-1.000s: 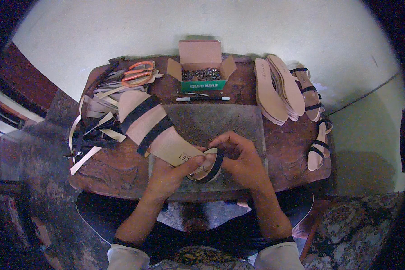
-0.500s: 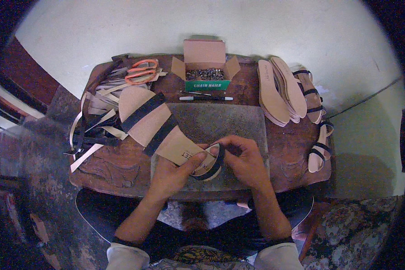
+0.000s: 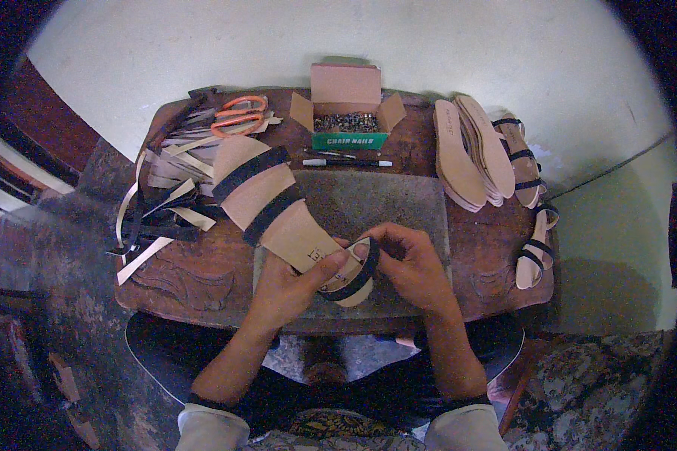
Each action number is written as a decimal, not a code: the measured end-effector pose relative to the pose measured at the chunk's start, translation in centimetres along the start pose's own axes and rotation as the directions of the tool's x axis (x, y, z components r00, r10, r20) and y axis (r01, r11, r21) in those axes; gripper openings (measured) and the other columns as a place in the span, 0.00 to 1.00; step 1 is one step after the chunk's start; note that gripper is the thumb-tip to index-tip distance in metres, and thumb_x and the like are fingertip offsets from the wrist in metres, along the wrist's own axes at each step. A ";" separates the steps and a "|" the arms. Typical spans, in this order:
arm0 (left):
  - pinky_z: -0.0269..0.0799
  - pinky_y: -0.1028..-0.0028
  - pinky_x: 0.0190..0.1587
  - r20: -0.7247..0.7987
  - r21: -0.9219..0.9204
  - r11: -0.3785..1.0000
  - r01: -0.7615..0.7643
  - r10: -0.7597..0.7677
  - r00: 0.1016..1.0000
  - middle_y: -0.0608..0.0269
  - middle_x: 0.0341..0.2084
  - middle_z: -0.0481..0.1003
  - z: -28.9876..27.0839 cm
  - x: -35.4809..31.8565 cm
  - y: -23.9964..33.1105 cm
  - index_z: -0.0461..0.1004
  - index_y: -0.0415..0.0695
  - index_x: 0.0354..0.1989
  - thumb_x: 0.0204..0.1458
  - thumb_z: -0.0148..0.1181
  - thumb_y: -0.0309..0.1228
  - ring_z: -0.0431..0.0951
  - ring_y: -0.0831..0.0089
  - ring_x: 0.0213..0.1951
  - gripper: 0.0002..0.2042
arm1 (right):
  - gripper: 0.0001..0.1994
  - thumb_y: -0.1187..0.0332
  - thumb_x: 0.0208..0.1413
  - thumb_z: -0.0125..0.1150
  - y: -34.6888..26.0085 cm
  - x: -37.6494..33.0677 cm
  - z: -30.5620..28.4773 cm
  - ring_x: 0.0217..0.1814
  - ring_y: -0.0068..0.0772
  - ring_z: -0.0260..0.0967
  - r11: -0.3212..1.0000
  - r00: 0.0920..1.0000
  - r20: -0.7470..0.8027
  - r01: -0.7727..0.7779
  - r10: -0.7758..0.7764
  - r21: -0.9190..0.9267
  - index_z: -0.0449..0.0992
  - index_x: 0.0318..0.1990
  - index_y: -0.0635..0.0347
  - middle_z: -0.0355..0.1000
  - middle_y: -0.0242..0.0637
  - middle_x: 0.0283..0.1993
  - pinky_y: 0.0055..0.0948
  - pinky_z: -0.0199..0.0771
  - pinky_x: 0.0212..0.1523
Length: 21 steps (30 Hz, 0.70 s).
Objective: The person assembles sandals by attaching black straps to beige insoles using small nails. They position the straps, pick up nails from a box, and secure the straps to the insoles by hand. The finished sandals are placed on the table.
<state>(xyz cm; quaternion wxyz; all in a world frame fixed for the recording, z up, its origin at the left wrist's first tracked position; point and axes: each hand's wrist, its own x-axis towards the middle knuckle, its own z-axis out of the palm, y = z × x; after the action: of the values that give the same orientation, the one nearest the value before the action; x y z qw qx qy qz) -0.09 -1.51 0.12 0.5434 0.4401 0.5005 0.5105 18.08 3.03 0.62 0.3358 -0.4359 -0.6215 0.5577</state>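
A tan sandal (image 3: 297, 239) with two black straps across its front slants over the table, toe to the far left, heel toward me. My left hand (image 3: 293, 286) is closed round it near the heel, thumb pressed on the insole. A black heel strap (image 3: 350, 287) with a pale lining loops round the heel end. My right hand (image 3: 414, 263) pinches this strap at its upper right, thumb and index finger together. Its other fingers are curled in. Whatever lies under the sandal in my left palm is hidden.
A grey mat (image 3: 384, 195) covers the table's middle. Behind it stand an open box of nails (image 3: 346, 124) and a pen (image 3: 346, 163). Left are orange-handled scissors (image 3: 241, 116) and strap strips (image 3: 180, 161); right, stacked soles (image 3: 459, 161) and small strapped sandals (image 3: 534, 252).
The sandal's toe end has swung a little to the right and nearer upright. My right hand keeps its pinch on the heel strap, almost in the same place.
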 end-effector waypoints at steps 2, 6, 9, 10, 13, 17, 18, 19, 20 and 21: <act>0.73 0.75 0.39 0.005 0.007 1.000 -0.015 0.015 1.000 0.62 0.33 0.77 -0.1 0.0 -0.2 0.74 0.38 0.40 0.50 0.63 0.29 0.78 0.74 0.36 0.12 | 0.07 0.70 0.51 0.62 -0.2 0.1 0.1 0.36 0.18 0.68 0.999 1.000 0.005 0.015 -0.015 -0.038 0.76 0.36 0.63 0.74 0.29 0.32 0.21 0.69 0.38; 0.73 0.75 0.39 -0.060 0.011 1.000 0.011 -0.011 0.998 0.62 0.32 0.78 0.2 -0.1 0.1 0.74 0.37 0.40 0.50 0.63 0.29 0.78 0.74 0.36 0.11 | 0.10 0.74 0.49 0.63 1.2 0.1 0.2 0.41 0.20 0.70 0.995 0.996 0.002 0.087 -0.087 -0.046 0.74 0.39 0.62 0.75 0.31 0.35 0.23 0.70 0.44; 0.74 0.75 0.39 -0.070 0.049 0.998 0.032 -0.028 0.997 0.61 0.33 0.77 0.3 -0.2 0.6 0.73 0.37 0.41 0.50 0.62 0.28 0.78 0.74 0.36 0.12 | 0.13 0.76 0.47 0.64 1.5 0.1 0.0 0.42 0.21 0.70 0.991 0.996 0.009 0.093 -0.093 -0.092 0.72 0.42 0.62 0.74 0.31 0.38 0.24 0.70 0.44; 0.74 0.75 0.39 -0.058 0.033 0.999 0.020 -0.018 0.998 0.61 0.33 0.77 0.2 -0.2 0.5 0.73 0.37 0.41 0.50 0.62 0.28 0.78 0.74 0.36 0.12 | 0.13 0.75 0.47 0.64 1.4 0.1 0.0 0.42 0.21 0.70 0.997 0.998 0.003 0.059 -0.059 -0.058 0.73 0.41 0.62 0.74 0.31 0.38 0.24 0.70 0.44; 0.74 0.75 0.39 -0.059 -0.002 1.000 -0.014 0.014 0.998 0.61 0.34 0.77 0.1 -0.1 0.4 0.72 0.38 0.40 0.50 0.62 0.27 0.78 0.74 0.36 0.11 | 0.13 0.76 0.45 0.64 0.6 0.0 0.3 0.43 0.24 0.71 1.000 1.000 -0.028 0.001 -0.001 0.000 0.73 0.41 0.61 0.74 0.34 0.41 0.25 0.70 0.46; 0.74 0.76 0.38 -0.096 -0.014 0.998 -0.056 0.055 0.994 0.61 0.33 0.77 0.0 -0.1 -0.2 0.72 0.38 0.38 0.50 0.62 0.27 0.78 0.74 0.35 0.10 | 0.16 0.80 0.42 0.62 -1.2 -0.3 1.0 0.47 0.33 0.72 0.976 0.985 -0.089 0.131 -0.148 -0.171 0.74 0.42 0.60 0.73 0.39 0.44 0.29 0.70 0.49; 0.73 0.76 0.38 -0.102 0.005 0.999 -0.040 0.040 0.994 0.61 0.33 0.77 0.0 -0.1 -0.1 0.73 0.37 0.38 0.50 0.61 0.27 0.78 0.74 0.35 0.10 | 0.17 0.80 0.41 0.62 -1.4 -0.3 1.0 0.47 0.36 0.72 0.951 0.973 -0.095 0.181 -0.210 -0.251 0.74 0.42 0.59 0.73 0.39 0.45 0.30 0.70 0.49; 0.73 0.76 0.37 -0.109 0.024 0.999 -0.024 0.026 0.994 0.61 0.32 0.77 0.0 0.0 0.1 0.73 0.37 0.38 0.50 0.61 0.27 0.78 0.74 0.35 0.09 | 0.16 0.80 0.41 0.61 -1.4 -0.3 1.0 0.48 0.36 0.71 0.917 0.952 -0.079 0.262 -0.297 -0.301 0.74 0.42 0.60 0.72 0.40 0.45 0.31 0.70 0.49; 0.73 0.76 0.37 -0.116 0.042 0.999 -0.007 0.012 0.993 0.61 0.32 0.77 0.1 0.0 0.2 0.73 0.37 0.38 0.50 0.61 0.28 0.78 0.74 0.35 0.09 | 0.16 0.80 0.41 0.61 -1.4 -0.2 0.9 0.48 0.37 0.71 0.874 0.923 -0.058 0.339 -0.381 -0.349 0.74 0.41 0.60 0.72 0.41 0.46 0.32 0.69 0.50; 0.73 0.76 0.36 -0.142 0.048 0.999 0.000 0.007 0.990 0.61 0.32 0.77 0.1 -0.1 0.2 0.73 0.37 0.38 0.50 0.61 0.28 0.78 0.74 0.34 0.09 | 0.15 0.80 0.41 0.60 -1.3 -0.2 1.0 0.49 0.37 0.70 0.822 0.887 -0.032 0.413 -0.461 -0.393 0.74 0.41 0.60 0.72 0.42 0.47 0.33 0.69 0.50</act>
<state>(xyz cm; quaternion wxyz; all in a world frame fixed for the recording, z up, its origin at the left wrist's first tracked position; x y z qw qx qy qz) 0.03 -1.57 0.30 0.4946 0.4163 0.5493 0.5295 17.07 2.48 1.80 0.4034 -0.3717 -0.7774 0.3079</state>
